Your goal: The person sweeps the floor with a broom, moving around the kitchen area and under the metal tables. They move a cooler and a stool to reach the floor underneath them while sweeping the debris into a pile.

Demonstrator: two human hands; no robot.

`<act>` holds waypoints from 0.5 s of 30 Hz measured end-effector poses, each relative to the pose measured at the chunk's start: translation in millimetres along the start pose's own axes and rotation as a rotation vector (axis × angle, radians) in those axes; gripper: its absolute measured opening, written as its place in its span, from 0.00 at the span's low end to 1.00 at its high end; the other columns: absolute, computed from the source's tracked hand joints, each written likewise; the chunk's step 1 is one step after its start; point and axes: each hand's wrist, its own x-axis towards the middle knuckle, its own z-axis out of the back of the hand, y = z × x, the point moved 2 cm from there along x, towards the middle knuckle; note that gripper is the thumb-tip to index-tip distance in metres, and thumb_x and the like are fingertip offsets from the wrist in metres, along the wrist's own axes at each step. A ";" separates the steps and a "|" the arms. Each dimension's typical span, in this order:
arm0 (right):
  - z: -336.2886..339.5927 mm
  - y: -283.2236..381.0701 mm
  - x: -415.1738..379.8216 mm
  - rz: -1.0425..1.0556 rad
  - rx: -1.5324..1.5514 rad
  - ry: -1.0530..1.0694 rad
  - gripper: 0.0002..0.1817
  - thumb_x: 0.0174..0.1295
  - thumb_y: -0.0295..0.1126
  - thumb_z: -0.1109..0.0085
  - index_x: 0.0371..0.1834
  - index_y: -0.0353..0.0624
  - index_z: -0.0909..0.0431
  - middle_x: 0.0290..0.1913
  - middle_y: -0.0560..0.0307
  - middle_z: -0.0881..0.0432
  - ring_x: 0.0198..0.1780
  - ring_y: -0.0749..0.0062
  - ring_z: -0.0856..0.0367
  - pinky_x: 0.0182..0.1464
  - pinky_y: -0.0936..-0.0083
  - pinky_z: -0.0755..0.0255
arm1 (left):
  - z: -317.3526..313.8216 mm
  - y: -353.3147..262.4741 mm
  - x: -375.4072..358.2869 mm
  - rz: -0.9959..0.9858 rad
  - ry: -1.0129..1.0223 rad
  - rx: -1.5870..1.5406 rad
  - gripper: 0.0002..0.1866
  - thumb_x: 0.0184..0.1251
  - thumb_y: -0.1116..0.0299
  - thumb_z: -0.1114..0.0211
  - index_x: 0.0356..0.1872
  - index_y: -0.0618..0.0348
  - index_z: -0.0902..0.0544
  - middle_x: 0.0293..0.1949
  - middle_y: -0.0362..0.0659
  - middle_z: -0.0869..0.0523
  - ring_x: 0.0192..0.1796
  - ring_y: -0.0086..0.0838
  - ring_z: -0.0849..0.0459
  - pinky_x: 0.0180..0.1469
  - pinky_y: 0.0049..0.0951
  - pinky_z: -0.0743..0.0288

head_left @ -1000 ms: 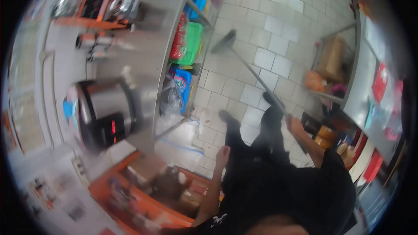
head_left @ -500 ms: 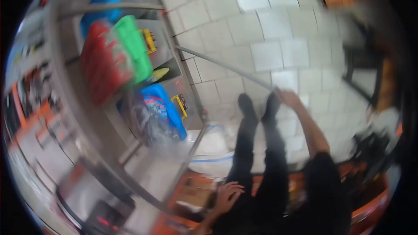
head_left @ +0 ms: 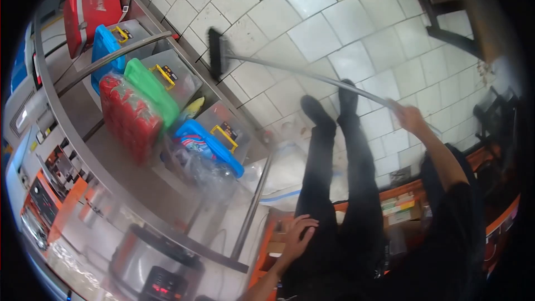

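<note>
My right hand [head_left: 411, 118] grips the long metal handle of a broom [head_left: 290, 71], whose dark brush head [head_left: 215, 53] rests on the pale tiled floor [head_left: 334, 22] beside the foot of a steel table. My left hand [head_left: 298, 236] hangs by my left thigh with its fingers spread against my black trousers and holds nothing. Both my black shoes [head_left: 329, 108] stand on the tiles just behind the broom handle.
The steel table [head_left: 83, 150] runs along the left; its lower shelf holds red, blue and green bins [head_left: 139, 95] and plastic bags. A steel cooker [head_left: 150, 270] sits on top. Orange crates [head_left: 401, 212] lie behind my legs, and dark stools [head_left: 440, 5] stand at upper right.
The view has swung so more of the table's lower shelf shows. The brush head has come into view near the table foot. My left hand stays at my thigh.
</note>
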 end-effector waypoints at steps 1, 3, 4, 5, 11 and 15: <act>32.8 -18.4 -44.8 -0.098 -0.030 0.091 0.27 0.68 0.37 0.53 0.72 0.61 0.40 0.25 0.41 0.22 0.28 0.41 0.23 0.33 0.52 0.29 | -2.3 -0.5 -0.4 -0.004 -0.009 -0.006 0.06 0.66 0.66 0.39 0.40 0.52 0.17 0.48 0.35 0.15 0.62 0.36 0.26 0.63 0.40 0.41; 94.7 -50.9 -121.3 -0.009 -0.067 0.017 0.27 0.67 0.36 0.52 0.71 0.58 0.38 0.23 0.42 0.23 0.24 0.43 0.24 0.30 0.54 0.30 | -6.3 -6.6 -1.8 -0.027 -0.017 0.001 0.06 0.66 0.67 0.39 0.40 0.52 0.17 0.48 0.35 0.15 0.62 0.36 0.26 0.63 0.40 0.41; 122.1 -58.8 -143.1 -0.026 -0.052 0.029 0.27 0.67 0.36 0.51 0.71 0.57 0.37 0.22 0.43 0.23 0.23 0.44 0.25 0.29 0.55 0.31 | -8.8 -8.7 -2.4 -0.042 -0.016 0.027 0.06 0.65 0.67 0.39 0.40 0.52 0.17 0.47 0.35 0.15 0.61 0.37 0.25 0.63 0.40 0.41; 140.9 -63.0 -153.0 -0.034 -0.067 0.042 0.27 0.67 0.36 0.51 0.71 0.57 0.37 0.22 0.43 0.23 0.23 0.44 0.25 0.29 0.55 0.31 | -12.1 -7.1 -3.3 -0.053 0.008 0.053 0.07 0.64 0.65 0.38 0.40 0.51 0.17 0.48 0.35 0.15 0.62 0.36 0.26 0.63 0.39 0.42; 120.2 -65.6 -48.8 0.254 -0.512 0.114 0.31 0.70 0.36 0.56 0.76 0.62 0.49 0.20 0.50 0.23 0.15 0.62 0.27 0.19 0.65 0.31 | -17.1 -2.9 -0.9 -0.080 0.134 0.072 0.10 0.61 0.61 0.36 0.42 0.48 0.17 0.51 0.32 0.16 0.64 0.35 0.30 0.63 0.41 0.47; -6.1 13.1 124.7 0.278 -0.350 0.247 0.30 0.69 0.34 0.57 0.74 0.74 0.46 0.19 0.50 0.25 0.19 0.59 0.25 0.25 0.58 0.30 | -17.8 7.7 2.0 0.022 0.106 0.060 0.11 0.61 0.60 0.37 0.42 0.49 0.16 0.51 0.32 0.16 0.64 0.34 0.30 0.62 0.40 0.49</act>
